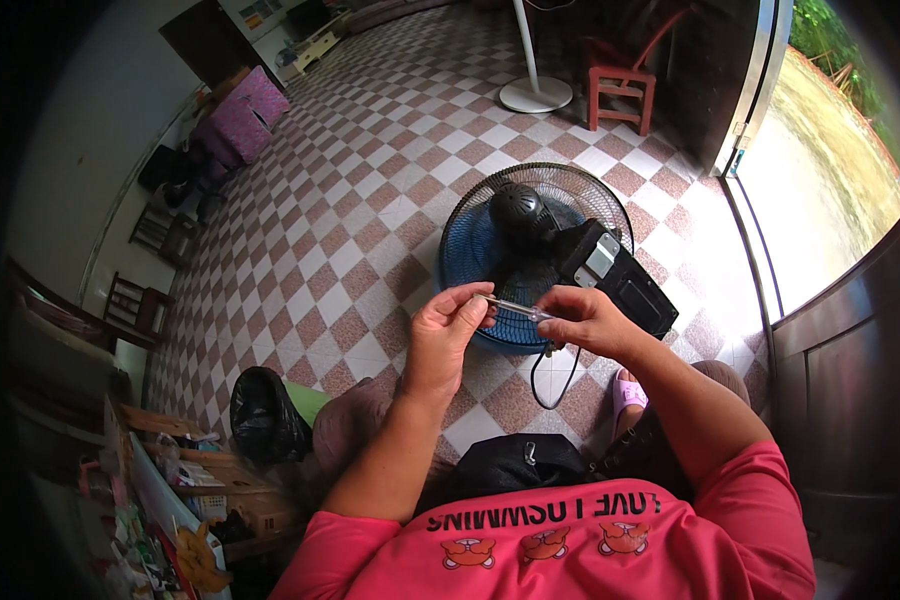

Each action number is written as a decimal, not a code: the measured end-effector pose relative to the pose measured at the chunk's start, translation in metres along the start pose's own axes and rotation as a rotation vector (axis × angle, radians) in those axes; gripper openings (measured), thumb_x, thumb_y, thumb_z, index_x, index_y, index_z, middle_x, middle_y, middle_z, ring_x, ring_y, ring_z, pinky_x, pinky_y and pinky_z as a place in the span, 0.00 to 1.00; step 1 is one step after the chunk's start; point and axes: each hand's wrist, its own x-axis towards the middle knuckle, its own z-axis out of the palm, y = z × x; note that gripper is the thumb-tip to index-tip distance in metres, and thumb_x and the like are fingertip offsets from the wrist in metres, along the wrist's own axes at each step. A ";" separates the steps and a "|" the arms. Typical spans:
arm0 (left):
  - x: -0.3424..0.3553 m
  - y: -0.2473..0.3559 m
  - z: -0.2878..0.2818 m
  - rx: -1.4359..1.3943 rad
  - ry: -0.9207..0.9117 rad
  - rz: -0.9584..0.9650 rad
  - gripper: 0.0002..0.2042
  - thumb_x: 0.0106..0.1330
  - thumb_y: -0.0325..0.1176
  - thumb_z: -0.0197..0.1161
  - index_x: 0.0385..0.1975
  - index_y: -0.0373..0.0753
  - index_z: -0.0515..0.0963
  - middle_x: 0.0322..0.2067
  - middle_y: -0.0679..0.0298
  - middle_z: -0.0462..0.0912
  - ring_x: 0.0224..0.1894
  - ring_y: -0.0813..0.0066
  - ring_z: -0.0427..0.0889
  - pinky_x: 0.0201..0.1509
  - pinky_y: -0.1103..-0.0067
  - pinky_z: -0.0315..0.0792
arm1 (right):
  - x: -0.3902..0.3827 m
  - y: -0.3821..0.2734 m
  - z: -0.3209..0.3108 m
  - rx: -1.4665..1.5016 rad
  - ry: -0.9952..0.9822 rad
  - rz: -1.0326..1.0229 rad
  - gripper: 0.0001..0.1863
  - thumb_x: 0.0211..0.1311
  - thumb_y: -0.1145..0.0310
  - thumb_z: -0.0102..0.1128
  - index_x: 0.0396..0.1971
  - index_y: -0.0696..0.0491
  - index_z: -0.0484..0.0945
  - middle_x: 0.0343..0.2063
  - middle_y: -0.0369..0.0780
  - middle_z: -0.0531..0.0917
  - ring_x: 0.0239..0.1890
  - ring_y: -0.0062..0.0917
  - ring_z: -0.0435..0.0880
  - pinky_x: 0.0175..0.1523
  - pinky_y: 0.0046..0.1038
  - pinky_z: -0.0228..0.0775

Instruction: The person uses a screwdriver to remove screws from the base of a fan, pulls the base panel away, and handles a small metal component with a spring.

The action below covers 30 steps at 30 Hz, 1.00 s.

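Both my hands are raised in front of me, above a fan lying on the floor. Between them is a thin screwdriver [513, 306] with a metal shaft and what looks like a clear handle. My right hand [592, 320] is closed round the handle end. At the other end, the thumb and fingers of my left hand [444, 322] pinch the tip; whether a small screw is there too, I cannot tell. The fan has a round wire cage [460, 225], a black motor housing [518, 210] and a black box-like part [630, 285] pointing toward the lower right. A black cord [536, 388] loops below it.
A black bag-lined bin [268, 415] stands left of my legs, near a cluttered wooden shelf [255, 510]. A black bag [520, 462] rests close to my body. Farther off are a white round stand base [536, 95], a red chair [620, 95] and an open doorway on the right.
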 end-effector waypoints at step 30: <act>0.002 0.022 0.005 -0.170 0.034 -0.198 0.20 0.69 0.42 0.42 0.38 0.29 0.74 0.32 0.56 0.78 0.31 0.70 0.78 0.34 0.75 0.74 | 0.005 0.007 -0.013 0.395 -0.322 0.239 0.13 0.56 0.75 0.51 0.41 0.61 0.75 0.29 0.41 0.81 0.29 0.22 0.80 0.38 0.21 0.72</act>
